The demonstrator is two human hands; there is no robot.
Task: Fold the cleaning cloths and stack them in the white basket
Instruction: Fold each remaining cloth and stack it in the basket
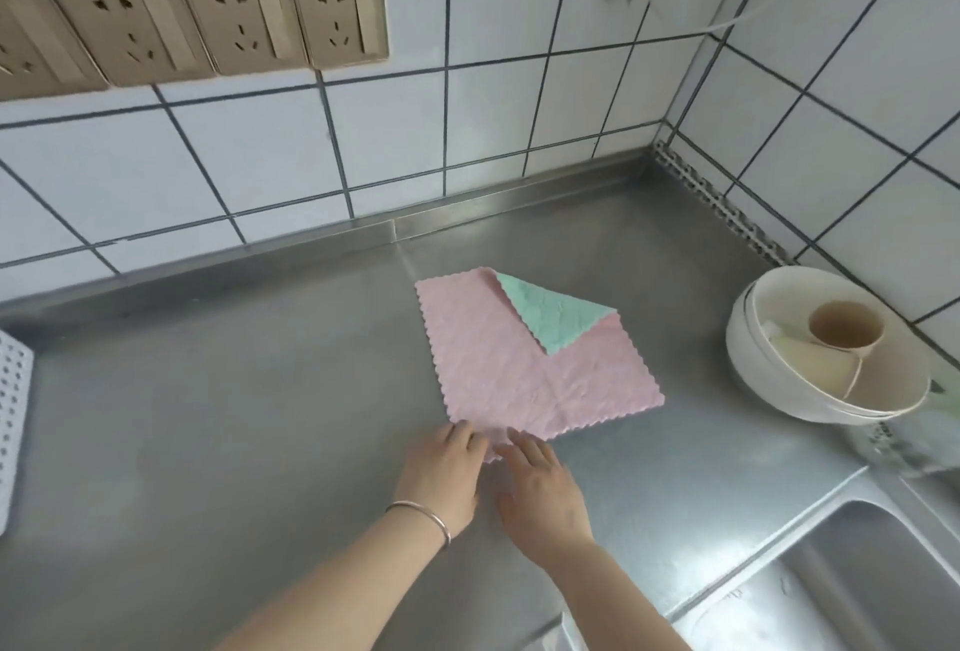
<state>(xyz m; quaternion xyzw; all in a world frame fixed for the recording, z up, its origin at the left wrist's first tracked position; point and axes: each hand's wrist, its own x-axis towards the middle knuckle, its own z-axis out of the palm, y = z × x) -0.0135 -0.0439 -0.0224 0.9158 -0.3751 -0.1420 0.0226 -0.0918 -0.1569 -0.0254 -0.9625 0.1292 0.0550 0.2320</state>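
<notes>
Hands, your left hand (444,463) and right hand (540,481) both pinch the near corner of the pink cloth (519,369), which stretches away from you.

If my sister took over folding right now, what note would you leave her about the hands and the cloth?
Left hand and right hand: both at the near corner of the pink cloth; fingers seem to rest on it, but whether they pinch it is unclear.
Pink cloth: spread on the steel counter, far corner turned over, showing a green underside.
White basket: only its edge shows at the far left; what is inside is out of view.
Done: nothing visible beyond that turned corner.
Left: fold this cloth, put it in the basket.
</notes>
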